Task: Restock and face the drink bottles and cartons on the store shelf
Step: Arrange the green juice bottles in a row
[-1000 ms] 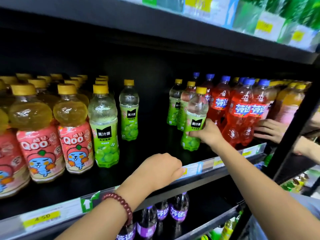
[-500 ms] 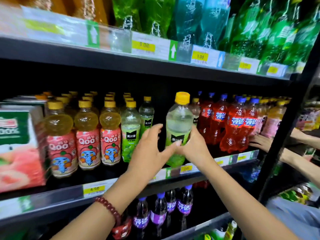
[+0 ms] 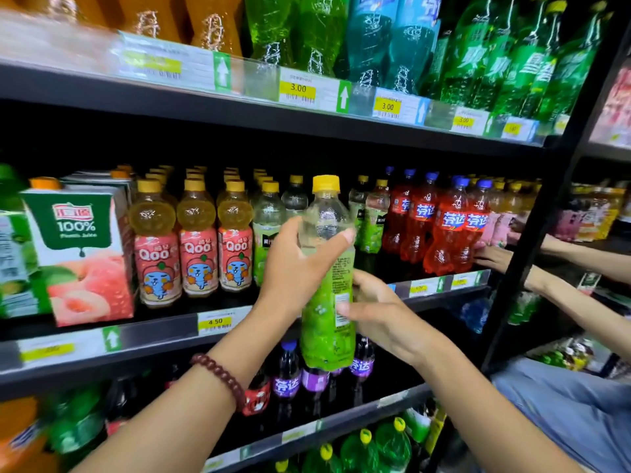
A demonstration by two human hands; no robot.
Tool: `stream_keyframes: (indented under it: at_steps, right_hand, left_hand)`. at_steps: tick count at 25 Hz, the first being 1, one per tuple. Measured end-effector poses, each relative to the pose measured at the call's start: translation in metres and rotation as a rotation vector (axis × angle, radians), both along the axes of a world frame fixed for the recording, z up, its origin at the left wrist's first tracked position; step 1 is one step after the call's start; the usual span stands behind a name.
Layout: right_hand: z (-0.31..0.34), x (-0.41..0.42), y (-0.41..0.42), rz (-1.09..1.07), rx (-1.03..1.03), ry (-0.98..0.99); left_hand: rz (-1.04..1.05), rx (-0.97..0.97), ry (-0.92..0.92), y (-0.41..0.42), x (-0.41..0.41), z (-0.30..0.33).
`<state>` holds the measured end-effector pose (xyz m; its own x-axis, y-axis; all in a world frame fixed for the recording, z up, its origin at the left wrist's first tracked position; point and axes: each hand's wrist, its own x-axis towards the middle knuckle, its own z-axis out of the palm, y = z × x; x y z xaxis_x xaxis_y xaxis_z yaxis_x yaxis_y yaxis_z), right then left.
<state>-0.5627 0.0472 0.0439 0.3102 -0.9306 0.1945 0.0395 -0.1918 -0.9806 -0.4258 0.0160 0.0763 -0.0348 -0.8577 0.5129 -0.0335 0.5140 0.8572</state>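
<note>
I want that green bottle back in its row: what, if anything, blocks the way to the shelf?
Nothing visible does. Both hands hold the green bottle clear in front of the shelf edge, and a dark gap shows behind it among the matching bottles.

Left price tag (image 3: 47,348) blurred unreadable; bottom-left bottles (image 3: 73,426) smeared, edge-cropped.

Pink bottles (image 3: 198,254) read "Qoo", carton (image 3: 78,233) "100%", price tags (image 3: 297,88) "3.00", "4.50".

We see a clear, glossy plastic bottle (image 3: 327,268) with a shiny printed label, glossy paper cartons (image 3: 82,254), matt dark metal shelves (image 3: 164,339) and a polished bead bracelet (image 3: 220,378).
</note>
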Motion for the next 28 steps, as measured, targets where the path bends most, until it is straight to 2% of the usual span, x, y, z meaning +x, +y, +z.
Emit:
stream_keyframes:
  at_steps: [1,3,7,9,12,14,17,21,25,28]
  right_hand:
    - [-0.002,-0.001,0.007,0.011,-0.002,-0.016]
    - [-0.007,0.005,0.019,-0.116,-0.09,0.068]
    - [-0.015,0.026,0.034,-0.509,-0.365,0.426]
    - [-0.018,0.023,0.039,-0.447,-0.347,0.417]
    - [-0.02,0.011,0.048,-0.037,-0.091,0.084]
    - [-0.023,0.013,0.052,0.061,-0.023,-0.018]
    - [-0.027,0.029,0.054,-0.122,-0.139,0.053]
    - [-0.023,0.051,0.054,-0.419,-0.327,0.316]
    - [-0.019,0.06,0.05,-0.373,-0.265,0.414]
    - [-0.02,0.053,0.044,-0.34,-0.218,0.358]
  left_hand:
    - [-0.01,0.022,0.007,0.005,-0.002,-0.003]
    - [0.0,0.04,-0.014,0.016,-0.005,-0.007]
    - [0.068,-0.014,-0.011,0.027,-0.003,-0.006]
    - [-0.01,0.038,0.087,0.031,0.002,-0.006]
    - [-0.187,0.125,0.263,0.03,0.012,-0.006]
    - [-0.257,0.098,0.234,0.032,0.019,-0.008]
    - [-0.205,0.09,0.16,0.036,0.027,-0.008]
    - [-0.038,0.043,0.054,0.039,0.041,-0.003]
    - [-0.034,-0.003,0.052,0.032,0.047,0.004]
    - [-0.118,0.062,0.131,0.019,0.043,0.006]
